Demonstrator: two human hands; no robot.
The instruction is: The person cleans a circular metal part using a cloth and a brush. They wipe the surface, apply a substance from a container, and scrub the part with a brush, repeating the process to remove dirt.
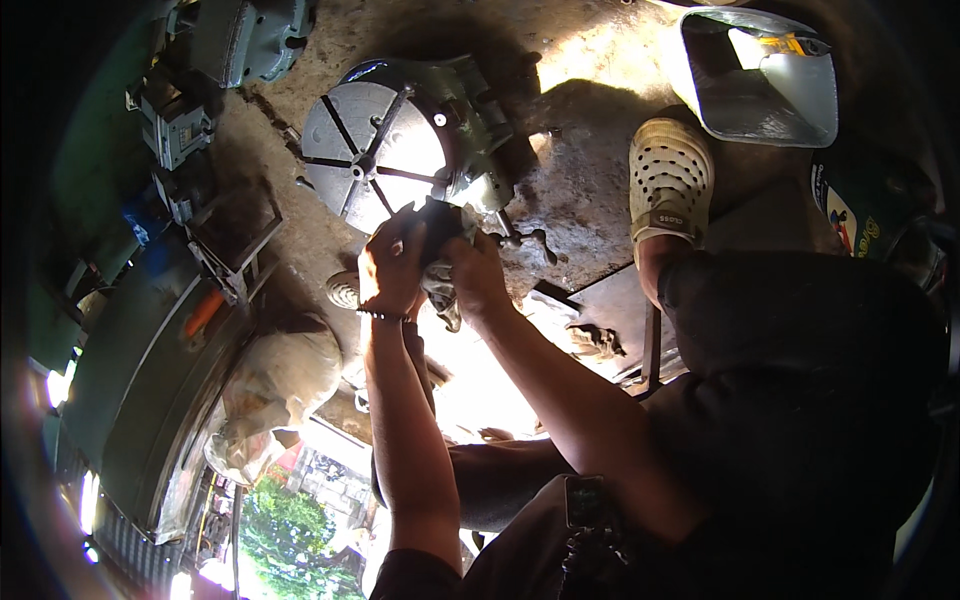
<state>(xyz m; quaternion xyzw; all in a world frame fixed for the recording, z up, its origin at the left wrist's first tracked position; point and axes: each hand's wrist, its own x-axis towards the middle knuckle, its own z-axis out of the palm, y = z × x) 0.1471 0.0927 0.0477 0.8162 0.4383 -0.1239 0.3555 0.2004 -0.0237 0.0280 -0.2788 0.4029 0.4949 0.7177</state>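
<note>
My left hand (pixel 391 262), with a beaded bracelet at the wrist, is closed round one side of a dark part (pixel 437 226) whose kind I cannot make out in the shadow. From the other side my right hand (pixel 478 277) presses a crumpled grey rag (pixel 440 290) against it, and the rag's end hangs down between my wrists. Just beyond both hands lies a round slotted rotary table (pixel 395 150) on the floor, its metal face partly in bright sun. A crank handle (pixel 530 241) sticks out at its right side.
A grey scoop-shaped bin (pixel 770 130) holding a yellow item stands at the far right. My clog (pixel 672 170) rests beside it. Machine parts (pixel 180 130) and a green machine body (pixel 120 380) line the left. A pale sack (pixel 285 370) sits near the left. A metal plate (pixel 630 310) lies at right.
</note>
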